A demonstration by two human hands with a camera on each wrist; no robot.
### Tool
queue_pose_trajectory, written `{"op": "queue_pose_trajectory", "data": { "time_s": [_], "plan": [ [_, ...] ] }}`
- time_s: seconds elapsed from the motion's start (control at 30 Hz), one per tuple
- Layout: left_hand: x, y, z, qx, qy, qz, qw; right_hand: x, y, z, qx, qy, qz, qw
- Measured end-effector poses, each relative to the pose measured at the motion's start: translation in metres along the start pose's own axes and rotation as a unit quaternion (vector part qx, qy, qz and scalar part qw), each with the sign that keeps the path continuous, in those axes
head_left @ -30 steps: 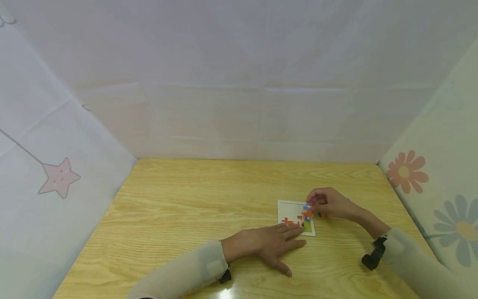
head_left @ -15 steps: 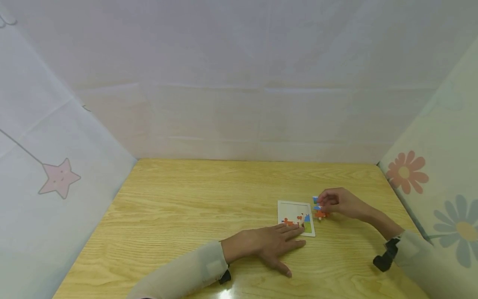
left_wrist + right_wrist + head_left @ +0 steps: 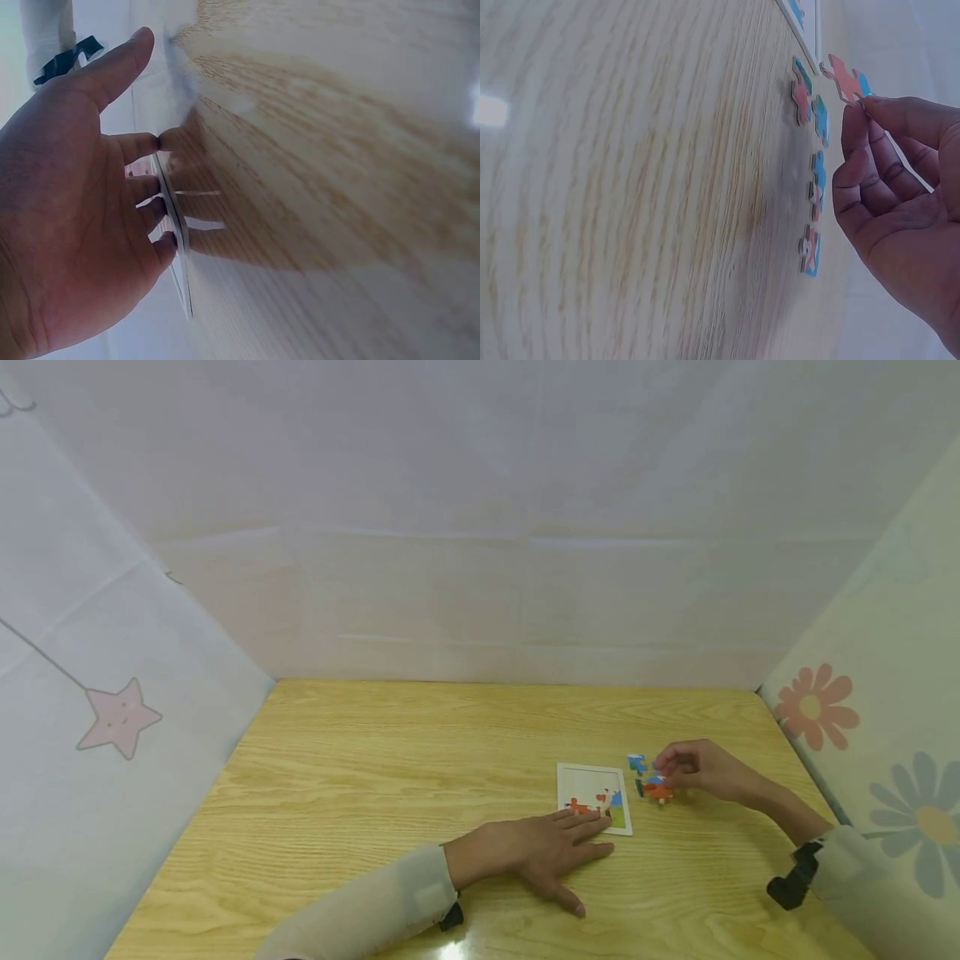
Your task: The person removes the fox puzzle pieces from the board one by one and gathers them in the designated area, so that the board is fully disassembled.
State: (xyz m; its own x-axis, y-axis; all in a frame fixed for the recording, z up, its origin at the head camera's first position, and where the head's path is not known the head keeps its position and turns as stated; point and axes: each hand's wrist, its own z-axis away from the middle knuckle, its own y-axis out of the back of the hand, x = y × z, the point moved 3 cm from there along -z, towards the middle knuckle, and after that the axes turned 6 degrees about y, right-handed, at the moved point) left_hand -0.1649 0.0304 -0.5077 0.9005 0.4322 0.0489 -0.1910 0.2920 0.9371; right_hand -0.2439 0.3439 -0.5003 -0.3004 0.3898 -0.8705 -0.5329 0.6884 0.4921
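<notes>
A white-framed jigsaw tray (image 3: 587,779) lies right of centre on the table, with a few orange, white, blue and green pieces fitted along its near side. My left hand (image 3: 543,852) rests flat across the tray's near edge, fingers straight and thumb spread; in the left wrist view its fingertips reach over the tray rim (image 3: 180,225). To the right of the tray, my right hand (image 3: 708,770) pinches an orange-and-blue jigsaw piece (image 3: 844,79) between thumb and fingertips. In the right wrist view this piece shows raised above the table, close over the loose pieces.
Several loose jigsaw pieces (image 3: 817,184) lie on the wooden table (image 3: 420,752) below my right hand, one mostly blue piece (image 3: 637,763) just beside the tray. Pale printed cloth walls (image 3: 480,593) enclose the back and both sides.
My right hand has drawn back from the tray's right edge toward the right, carrying the pinched jigsaw piece, and loose pieces have come into view. My left hand has stayed in place.
</notes>
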Motion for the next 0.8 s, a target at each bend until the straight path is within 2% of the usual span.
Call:
{"op": "queue_pose_trajectory", "data": {
  "time_s": [0.6, 0.8],
  "plan": [
    [0.001, 0.002, 0.002, 0.008, -0.004, 0.001, 1.0, 0.012, 0.015, 0.015, 0.012, -0.025, 0.009, 0.9996],
    [0.001, 0.002, 0.002, 0.01, -0.004, 0.0, 0.9999, 0.016, 0.015, 0.018, 0.012, -0.021, 0.014, 0.9996]
  ]
}}
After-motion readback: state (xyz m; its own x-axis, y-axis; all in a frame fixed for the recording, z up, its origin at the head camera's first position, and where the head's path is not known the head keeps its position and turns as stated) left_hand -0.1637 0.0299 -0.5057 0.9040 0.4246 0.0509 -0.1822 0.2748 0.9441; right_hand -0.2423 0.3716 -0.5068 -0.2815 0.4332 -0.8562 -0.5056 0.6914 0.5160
